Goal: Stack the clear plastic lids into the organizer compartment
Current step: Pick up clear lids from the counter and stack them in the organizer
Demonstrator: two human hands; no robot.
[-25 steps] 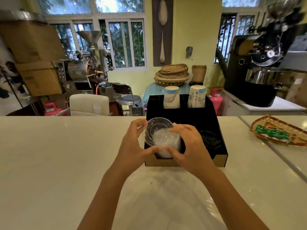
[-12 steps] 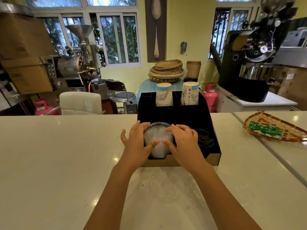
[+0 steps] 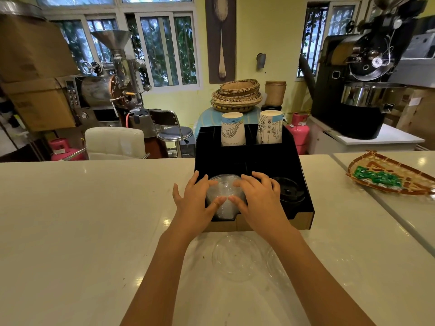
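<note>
A black organizer [image 3: 306, 201] with a cardboard front stands on the white counter. In its front left compartment sits a stack of clear plastic lids [image 3: 224, 188]. My left hand [image 3: 196, 203] cups the stack's left side and my right hand [image 3: 257, 200] cups its right side, thumbs nearly touching at the front. More clear lids [image 3: 237, 257] lie loose on the counter just in front of the organizer, between my forearms. Black lids [image 3: 288, 191] fill the front right compartment.
Two paper cup stacks [image 3: 233, 131] stand in the organizer's back slots. A woven tray with green packets [image 3: 388, 177] lies at the right on the counter. Behind the counter are a white chair [image 3: 115, 142], a stool and coffee roasters.
The lid stack was held tilted above the compartment; both hands have lowered it down into the front left compartment and now rest around it.
</note>
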